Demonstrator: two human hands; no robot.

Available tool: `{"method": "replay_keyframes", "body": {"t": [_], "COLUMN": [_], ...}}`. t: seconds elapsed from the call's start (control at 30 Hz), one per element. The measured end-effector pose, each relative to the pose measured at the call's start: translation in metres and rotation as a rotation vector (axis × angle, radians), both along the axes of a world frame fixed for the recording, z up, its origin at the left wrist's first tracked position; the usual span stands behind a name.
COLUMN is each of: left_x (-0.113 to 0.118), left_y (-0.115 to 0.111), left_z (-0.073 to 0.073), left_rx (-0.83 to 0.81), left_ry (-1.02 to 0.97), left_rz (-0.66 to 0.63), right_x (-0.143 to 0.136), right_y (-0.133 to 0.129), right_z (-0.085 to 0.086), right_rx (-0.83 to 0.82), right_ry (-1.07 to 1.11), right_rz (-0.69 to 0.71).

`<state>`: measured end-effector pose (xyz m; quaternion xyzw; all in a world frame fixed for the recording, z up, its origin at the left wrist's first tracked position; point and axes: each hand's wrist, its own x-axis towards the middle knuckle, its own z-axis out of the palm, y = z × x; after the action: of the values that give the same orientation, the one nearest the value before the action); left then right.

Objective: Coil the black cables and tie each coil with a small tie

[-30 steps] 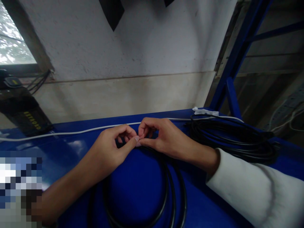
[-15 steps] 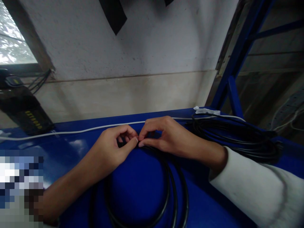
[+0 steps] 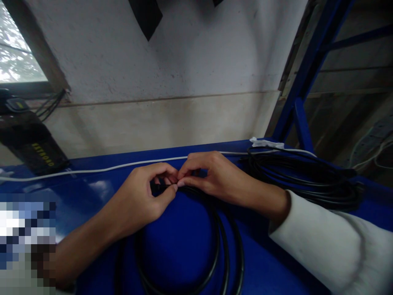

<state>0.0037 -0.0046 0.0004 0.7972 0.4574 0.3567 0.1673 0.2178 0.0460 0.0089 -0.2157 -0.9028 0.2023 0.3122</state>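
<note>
A coil of black cable point(image 3: 225, 250) lies in loops on the blue tabletop point(image 3: 181, 241). At the coil's far side, my left hand point(image 3: 150, 190) pinches the black cable between thumb and fingers. My right hand point(image 3: 211, 174) meets it there, thumb and index fingertip pressed together on the cable. The fingertips of both hands touch or nearly touch, and they hide the small spot between them.
A second black cable coil point(image 3: 301, 176) lies at the right, beside a white strip point(image 3: 267, 143). A white cable point(image 3: 107, 169) runs along the back edge. A black box point(image 3: 39, 147) stands left; a blue metal frame point(image 3: 302, 90) rises right.
The fingertips of both hands have shifted slightly, and the right thumb and index finger have moved a little left. The coil looks the same.
</note>
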Motion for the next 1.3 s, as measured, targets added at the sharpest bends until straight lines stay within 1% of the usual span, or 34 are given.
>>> {"method": "replay_keyframes", "body": {"t": [0.13, 0.27, 0.37, 0.53, 0.73, 0.97, 1.13, 1.3], "left_x": [0.000, -0.001, -0.001, 0.001, 0.004, 0.006, 0.005, -0.001], "left_y": [-0.001, 0.002, 0.004, 0.005, 0.005, 0.004, 0.004, 0.004], "left_z": [0.000, -0.003, -0.004, -0.005, -0.006, -0.007, -0.007, 0.000], "left_rx": [0.012, 0.035, 0.024, -0.008, -0.059, -0.060, 0.013, 0.107], "left_ry": [0.029, 0.042, 0.034, 0.003, -0.094, -0.102, -0.039, 0.064], "left_rz": [0.003, 0.022, 0.033, 0.042, 0.066, 0.061, 0.037, 0.040], "right_x": [0.000, 0.001, 0.001, 0.003, 0.006, 0.006, 0.008, 0.017], "right_y": [0.002, 0.004, 0.006, 0.007, 0.008, 0.007, 0.008, 0.015], "right_z": [0.000, -0.001, -0.002, -0.002, -0.002, -0.001, 0.003, 0.007], "right_rx": [-0.012, -0.029, -0.016, -0.006, 0.012, 0.033, 0.036, 0.036], "right_ry": [-0.016, -0.054, -0.071, -0.090, -0.124, -0.164, -0.180, -0.211], "right_rz": [-0.004, -0.036, -0.031, -0.015, -0.011, -0.012, -0.031, -0.060]}}
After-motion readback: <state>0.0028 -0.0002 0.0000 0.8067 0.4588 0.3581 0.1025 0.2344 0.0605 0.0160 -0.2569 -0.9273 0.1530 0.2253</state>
